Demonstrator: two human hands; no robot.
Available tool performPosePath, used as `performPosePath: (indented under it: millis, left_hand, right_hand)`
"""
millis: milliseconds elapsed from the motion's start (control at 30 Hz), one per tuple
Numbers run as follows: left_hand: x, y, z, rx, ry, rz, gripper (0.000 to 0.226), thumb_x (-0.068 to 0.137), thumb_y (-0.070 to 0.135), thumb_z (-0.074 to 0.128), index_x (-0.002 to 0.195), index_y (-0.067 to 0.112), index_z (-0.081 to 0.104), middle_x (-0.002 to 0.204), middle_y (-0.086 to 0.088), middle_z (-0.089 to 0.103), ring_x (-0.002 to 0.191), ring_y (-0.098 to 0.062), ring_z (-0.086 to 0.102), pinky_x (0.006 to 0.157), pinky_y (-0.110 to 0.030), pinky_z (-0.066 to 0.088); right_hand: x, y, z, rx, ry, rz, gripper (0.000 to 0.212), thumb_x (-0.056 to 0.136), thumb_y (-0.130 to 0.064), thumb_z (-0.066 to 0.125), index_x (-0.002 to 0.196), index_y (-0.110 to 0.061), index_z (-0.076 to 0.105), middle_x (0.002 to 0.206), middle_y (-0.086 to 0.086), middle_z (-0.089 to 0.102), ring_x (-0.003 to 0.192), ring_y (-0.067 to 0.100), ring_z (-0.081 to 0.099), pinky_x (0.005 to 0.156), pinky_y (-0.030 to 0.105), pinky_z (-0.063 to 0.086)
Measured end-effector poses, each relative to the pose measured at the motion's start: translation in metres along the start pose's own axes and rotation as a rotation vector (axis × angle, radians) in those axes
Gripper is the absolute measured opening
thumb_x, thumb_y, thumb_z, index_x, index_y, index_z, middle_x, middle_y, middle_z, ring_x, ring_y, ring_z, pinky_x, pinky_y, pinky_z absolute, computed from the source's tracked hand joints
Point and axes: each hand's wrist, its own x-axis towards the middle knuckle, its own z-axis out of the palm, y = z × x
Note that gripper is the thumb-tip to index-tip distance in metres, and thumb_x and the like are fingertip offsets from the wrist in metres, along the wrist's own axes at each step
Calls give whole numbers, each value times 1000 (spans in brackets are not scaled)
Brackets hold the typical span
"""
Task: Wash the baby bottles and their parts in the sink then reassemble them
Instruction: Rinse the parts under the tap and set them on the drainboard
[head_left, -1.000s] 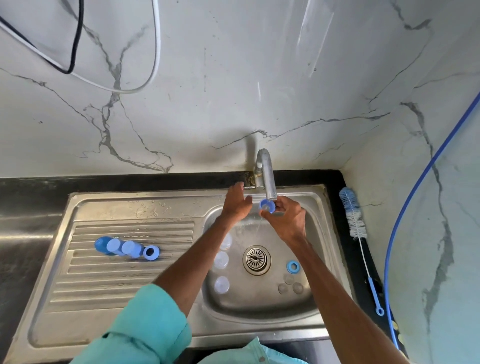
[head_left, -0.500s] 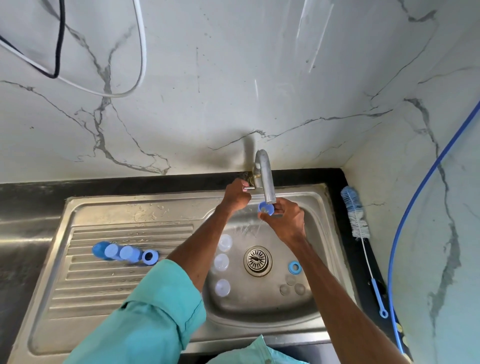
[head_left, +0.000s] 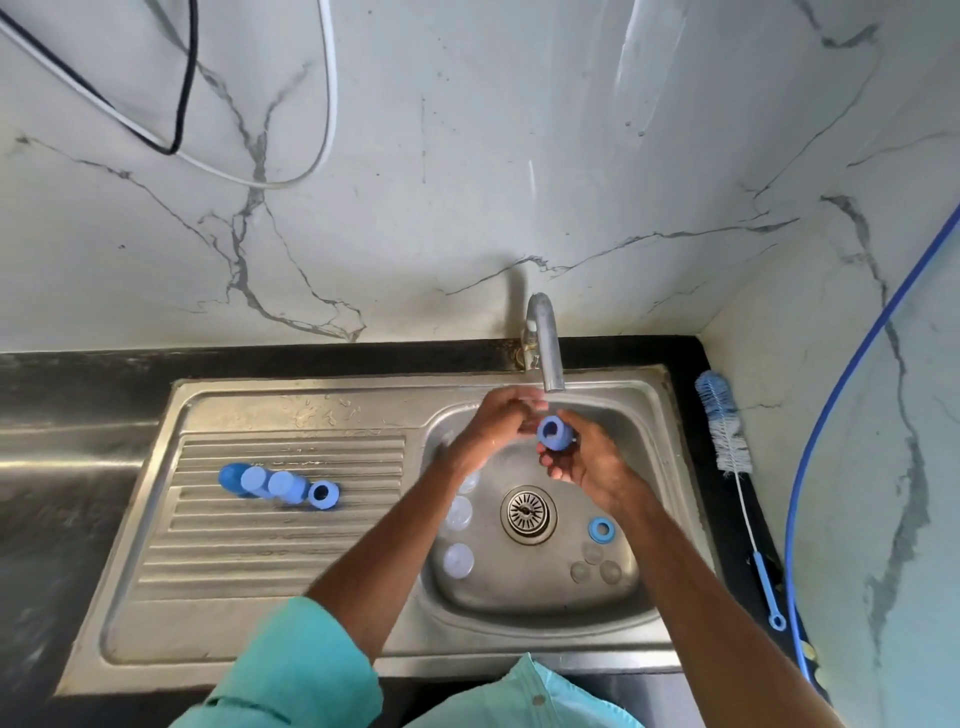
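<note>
Drainboard (head_left: 291, 561), left: row of blue caps (head_left: 267, 482), one blue ring (head_left: 323, 493). Basin (head_left: 519, 603): clear bottles (head_left: 458, 561) left of drain (head_left: 528, 514); second blue ring (head_left: 601, 529) and clear round pieces (head_left: 592, 564) right. Bottle brush (head_left: 724, 431) on dark bench (head_left: 78, 395), right. Steel sink (head_left: 363, 387), marble walls (head_left: 467, 156), blue hose (head_left: 857, 364). Below tap (head_left: 548, 348): blue collar (head_left: 554, 432), opening toward camera, gripped in right hand (head_left: 592, 467); left hand (head_left: 498, 423) close against it, grip blurred, cannot tell.
</note>
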Motion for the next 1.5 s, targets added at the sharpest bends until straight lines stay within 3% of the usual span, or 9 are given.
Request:
performPosePath:
  millis: [233,500,633,833,967,1133,1233,1367,1500]
  left_hand:
    - [-82,-38,1,-79,45,33,24,109,15,46,119,11,68,107,2,77,94,-17,72,79,-28,59]
    - [-136,-48,18,203,195,268,44,89,45,77,123,19,66,110,10,74,102,1,69,87,-22,55]
    - [-154,-55,14,373,251,379,39,80,34,86,112,20,69,100,11,74,92,-7,69,80,-19,55]
    - [-176,-70,-15,475,417,333,40,73,38,90,107,25,73,96,12,76,89,-1,70,79,-23,58]
    - [-188,-100,-58,564,656,405,42,73,47,88,108,27,73,98,13,75,90,-3,67,83,-31,55]
    - [-191,-129,-103,697,729,318,48,74,53,84,112,27,71,105,10,73,98,-11,65,86,-34,55]
    - [-192,-135,-126,732,748,300,49,79,52,82,116,23,69,111,5,71,105,-14,60,88,-29,51]
    - [-187,-156,-171,799,671,130,68,82,70,62,126,17,64,120,-4,67,114,-25,58,90,-41,54]
    - [-188,-168,-205,889,605,-82,49,93,36,67,136,16,55,130,-8,59,127,-29,51,101,-41,47]
  right_hand:
    - [-19,11,-36,314,-486,166,49,103,-54,45,95,-9,63,58,-4,43,41,6,38,35,18,19]
    - [-39,46,-16,140,-439,189,62,101,-64,41,76,-14,67,53,-6,37,41,6,33,36,19,17]
    - [-49,57,7,-65,-403,130,71,105,-65,35,82,-10,75,71,3,51,47,8,35,46,23,15]
    - [-49,76,35,-295,-395,213,81,102,-73,26,100,-11,78,91,9,73,68,18,63,53,26,46]
    - [-43,101,73,-651,-185,-135,63,92,-79,48,94,-24,78,95,-2,77,89,17,69,77,32,52]
    - [-33,119,125,-888,-245,-419,37,77,-43,89,106,-22,78,96,-9,77,86,1,72,67,5,48]
    - [-21,125,157,-971,-219,-426,35,74,-37,93,100,-16,79,91,-4,78,84,8,74,68,10,52]
    - [2,135,202,-1072,-93,-517,26,72,-28,93,86,-14,77,81,-4,72,74,12,67,69,28,51]
    - [41,164,230,-1176,-46,-523,27,64,-23,81,74,-34,59,81,-1,66,71,12,57,66,25,41]
